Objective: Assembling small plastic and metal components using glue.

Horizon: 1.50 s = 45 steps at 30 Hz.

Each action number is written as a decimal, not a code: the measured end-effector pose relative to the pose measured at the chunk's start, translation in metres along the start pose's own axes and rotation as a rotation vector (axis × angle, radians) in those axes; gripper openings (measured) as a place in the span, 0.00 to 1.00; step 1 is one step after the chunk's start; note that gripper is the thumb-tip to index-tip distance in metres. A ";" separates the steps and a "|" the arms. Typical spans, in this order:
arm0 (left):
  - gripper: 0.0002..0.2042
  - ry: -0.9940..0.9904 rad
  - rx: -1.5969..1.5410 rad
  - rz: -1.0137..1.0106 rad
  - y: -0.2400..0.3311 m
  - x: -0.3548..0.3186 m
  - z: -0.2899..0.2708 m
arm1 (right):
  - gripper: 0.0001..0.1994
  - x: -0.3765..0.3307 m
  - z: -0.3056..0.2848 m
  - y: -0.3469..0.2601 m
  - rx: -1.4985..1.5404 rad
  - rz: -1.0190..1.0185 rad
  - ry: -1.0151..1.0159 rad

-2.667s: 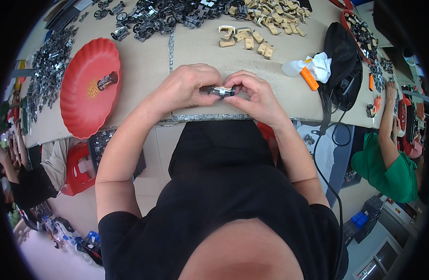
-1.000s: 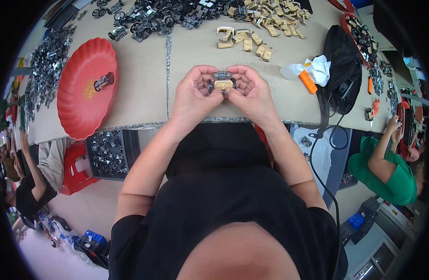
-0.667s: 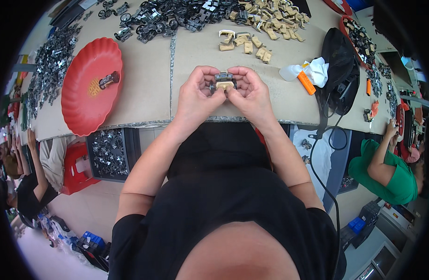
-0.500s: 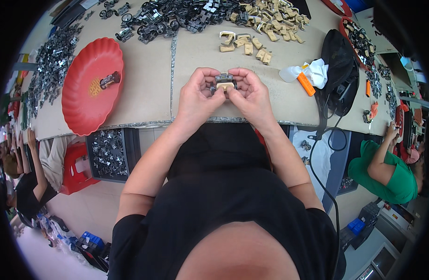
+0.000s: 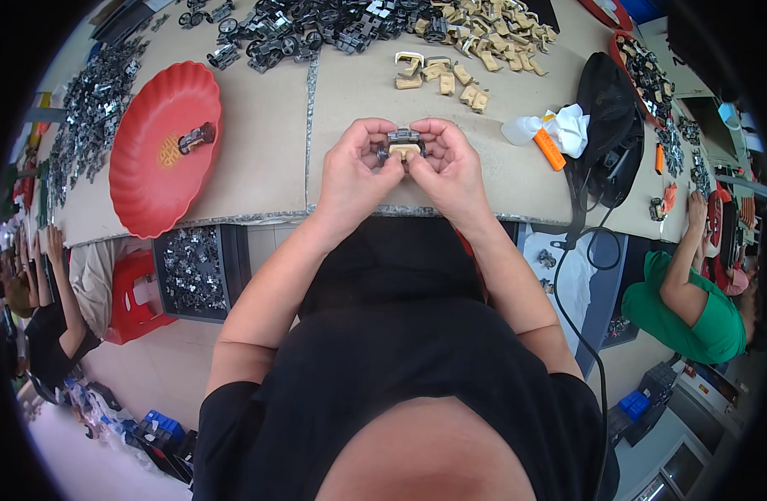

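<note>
My left hand and my right hand meet above the near edge of the table. Between them they grip a small dark toy car chassis with black wheels at its sides. A tan plastic piece sits on its near side, and both thumbs press against it from below. Fingertips of each hand curl round the chassis ends and partly hide them. Beyond the hands lie several loose tan pieces. To the left, a red scalloped plate holds one similar dark car with a tan part.
Dark chassis and tan pieces are heaped at the back. On the right are a white bottle, an orange stick-like object, crumpled tissue and a black bag with a cable. Co-workers sit at both sides.
Both hands keep the same grip on the toy car chassis, and the tan piece shows a little more between the thumbs. The view has shifted slightly.
</note>
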State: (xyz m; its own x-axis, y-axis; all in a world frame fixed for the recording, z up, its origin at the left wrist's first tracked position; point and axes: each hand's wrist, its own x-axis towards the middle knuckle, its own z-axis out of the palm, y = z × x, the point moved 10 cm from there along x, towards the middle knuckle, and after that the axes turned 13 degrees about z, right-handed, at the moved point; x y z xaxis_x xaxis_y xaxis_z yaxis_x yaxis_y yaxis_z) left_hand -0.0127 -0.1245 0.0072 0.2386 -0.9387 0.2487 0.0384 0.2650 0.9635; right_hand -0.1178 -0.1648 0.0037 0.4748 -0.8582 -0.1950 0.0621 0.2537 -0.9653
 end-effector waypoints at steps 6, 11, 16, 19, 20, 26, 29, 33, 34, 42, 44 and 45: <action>0.16 0.000 -0.039 -0.049 0.000 0.000 0.001 | 0.16 0.002 -0.001 0.002 0.006 0.020 -0.032; 0.17 -0.035 -0.056 -0.071 -0.001 -0.002 0.003 | 0.17 0.003 -0.001 0.003 0.032 0.024 -0.048; 0.18 -0.032 -0.095 -0.075 -0.003 -0.003 0.002 | 0.19 0.002 0.000 0.003 0.039 0.026 -0.072; 0.18 -0.038 -0.081 -0.058 -0.001 0.000 0.002 | 0.19 0.003 0.000 0.002 0.028 0.000 -0.069; 0.18 -0.034 -0.079 -0.076 -0.005 -0.003 0.002 | 0.19 0.002 -0.001 0.007 0.022 0.016 -0.066; 0.18 -0.035 -0.034 -0.083 -0.004 -0.002 0.000 | 0.19 0.002 -0.001 0.005 0.029 0.030 -0.065; 0.18 -0.042 -0.046 -0.084 -0.002 -0.001 0.002 | 0.19 0.003 -0.003 0.007 0.011 0.023 -0.055; 0.16 0.009 -0.050 -0.052 -0.001 -0.001 -0.002 | 0.19 0.002 0.000 0.003 0.015 0.032 -0.059; 0.16 0.032 -0.052 -0.032 0.000 -0.001 -0.003 | 0.19 0.001 0.000 0.002 0.020 0.029 -0.060; 0.15 0.050 -0.017 0.007 -0.001 0.000 -0.004 | 0.16 -0.001 0.000 -0.003 -0.033 -0.020 -0.027; 0.15 0.045 -0.023 0.013 -0.001 -0.001 -0.004 | 0.16 -0.002 0.001 -0.004 -0.029 -0.026 -0.023; 0.14 0.039 -0.030 0.010 0.000 -0.002 -0.003 | 0.16 -0.003 0.001 -0.005 -0.028 -0.026 -0.022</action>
State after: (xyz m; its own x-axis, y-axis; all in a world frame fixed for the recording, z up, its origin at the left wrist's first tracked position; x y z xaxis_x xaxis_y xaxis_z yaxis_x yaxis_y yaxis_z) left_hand -0.0105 -0.1224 0.0062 0.2769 -0.9267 0.2541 0.0645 0.2817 0.9573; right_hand -0.1183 -0.1625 0.0090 0.4926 -0.8543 -0.1658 0.0502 0.2181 -0.9746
